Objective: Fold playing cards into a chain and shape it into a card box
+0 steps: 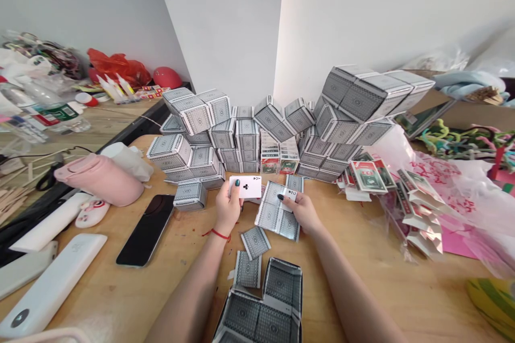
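My left hand [227,208] pinches a white playing card with a black club [245,186] upright between thumb and fingers. My right hand [304,211] grips a white card marked 2 [289,198], pressing it onto a flat assembly of grey-backed cards [269,214]. Loose grey-backed cards [255,242] lie just below my hands, and an open box-like structure of cards [261,305] sits nearest me. Behind my hands rises a stacked wall of grey card boxes [237,134].
The wooden table [169,273] holds a black smartphone [147,230], a white power bank [50,286] and a pink pouch [98,179] to the left. Red-and-white card packs [368,177] and a pink-printed plastic bag [442,187] lie to the right.
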Demonstrator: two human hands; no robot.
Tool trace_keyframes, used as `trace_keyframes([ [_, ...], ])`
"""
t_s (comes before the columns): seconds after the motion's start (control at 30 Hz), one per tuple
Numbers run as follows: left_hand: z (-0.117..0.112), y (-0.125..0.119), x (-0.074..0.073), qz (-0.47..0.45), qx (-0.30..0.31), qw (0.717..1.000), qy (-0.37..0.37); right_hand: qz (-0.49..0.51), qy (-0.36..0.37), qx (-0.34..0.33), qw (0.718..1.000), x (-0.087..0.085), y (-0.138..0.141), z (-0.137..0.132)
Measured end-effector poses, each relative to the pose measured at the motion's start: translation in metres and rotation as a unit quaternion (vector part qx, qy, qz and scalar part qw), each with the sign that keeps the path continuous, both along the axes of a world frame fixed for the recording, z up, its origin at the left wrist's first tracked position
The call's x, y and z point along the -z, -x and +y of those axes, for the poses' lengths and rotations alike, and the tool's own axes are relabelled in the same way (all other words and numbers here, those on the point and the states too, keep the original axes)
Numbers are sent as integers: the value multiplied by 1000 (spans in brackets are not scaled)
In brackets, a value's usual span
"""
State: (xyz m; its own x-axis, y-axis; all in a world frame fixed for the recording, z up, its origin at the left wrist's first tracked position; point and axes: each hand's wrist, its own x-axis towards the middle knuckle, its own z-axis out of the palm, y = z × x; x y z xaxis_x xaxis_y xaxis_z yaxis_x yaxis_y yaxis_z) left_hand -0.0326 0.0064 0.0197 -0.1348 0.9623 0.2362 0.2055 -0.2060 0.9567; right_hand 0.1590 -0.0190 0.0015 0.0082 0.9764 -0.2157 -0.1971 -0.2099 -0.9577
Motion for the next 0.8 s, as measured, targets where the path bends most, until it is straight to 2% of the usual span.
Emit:
trace_keyframes([
  [0.57, -1, -2, 2, 14, 11, 1000, -1, -11, 4, 6, 1000, 1, -1, 0],
  [0.8, -1, 1, 3, 103, -7, 994, -32, 1, 4, 9, 1000, 1, 0, 0],
])
